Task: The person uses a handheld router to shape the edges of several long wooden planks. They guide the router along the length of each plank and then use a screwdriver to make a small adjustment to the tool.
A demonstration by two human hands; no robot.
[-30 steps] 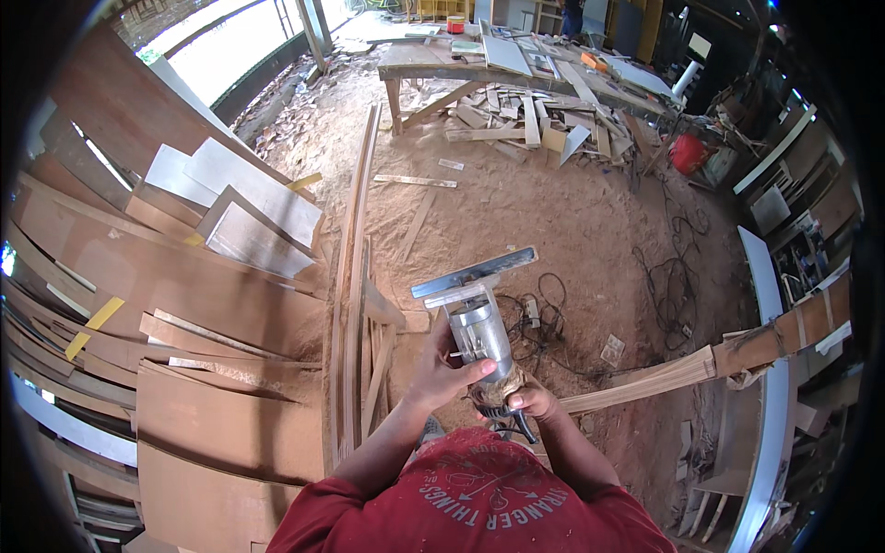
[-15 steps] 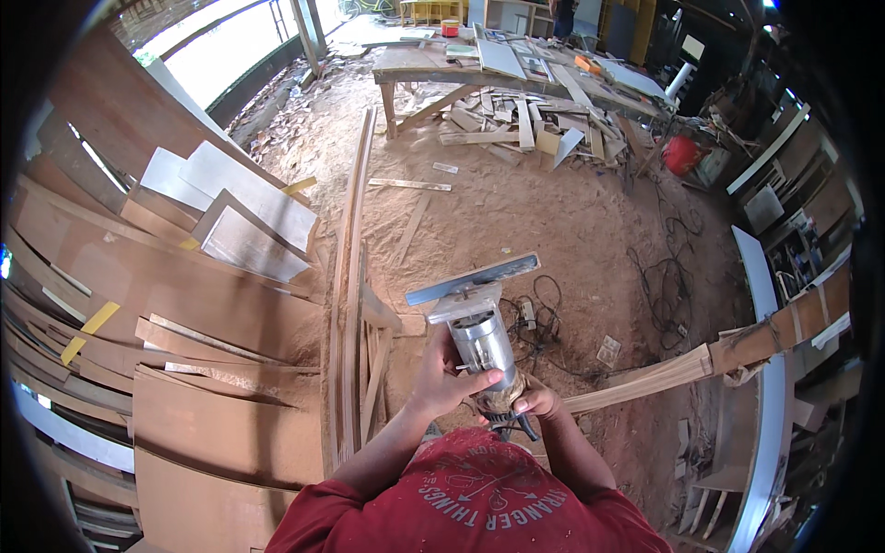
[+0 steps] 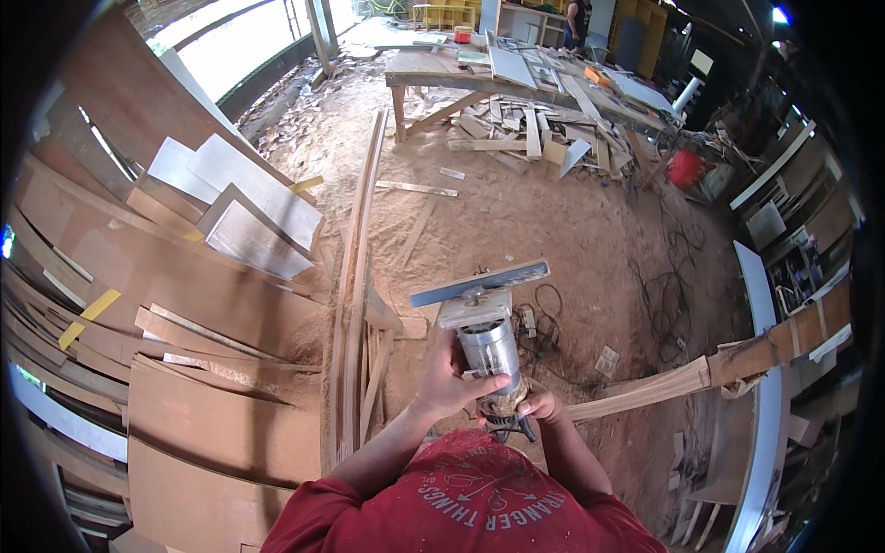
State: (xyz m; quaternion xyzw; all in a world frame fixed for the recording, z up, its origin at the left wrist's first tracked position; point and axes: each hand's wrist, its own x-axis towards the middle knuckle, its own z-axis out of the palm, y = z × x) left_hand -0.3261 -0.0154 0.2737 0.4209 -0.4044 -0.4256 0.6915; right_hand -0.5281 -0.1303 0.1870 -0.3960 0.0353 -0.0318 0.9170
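Observation:
In front of my chest I hold a trim router (image 3: 489, 350) with a silver cylindrical body, its base end tipped away from me. My left hand (image 3: 452, 380) is closed round the left side of the body, thumb across it. Lower down, my right hand (image 3: 540, 404) is closed on the rear end, by the dark power cord (image 3: 527, 429); some of its fingers are hidden behind the tool. A pale, dusty base plate (image 3: 475, 310) tops the router. Across it lies a long strip with a blue-grey face (image 3: 479, 283), slanting up to the right.
Long narrow boards (image 3: 354, 304) run ahead just left of my hands. Sheets of brown board (image 3: 212, 415) lean at left. A bundle of wood strips (image 3: 641, 387) lies at right. Tangled cable (image 3: 544, 323) is on the dusty floor. Beyond stands a workbench (image 3: 433, 78) over scrap wood; a person (image 3: 573, 23) stands behind.
The view has shifted slightly, and more of the person at the back shows. The router has tilted a little in my hands; both hands keep their hold.

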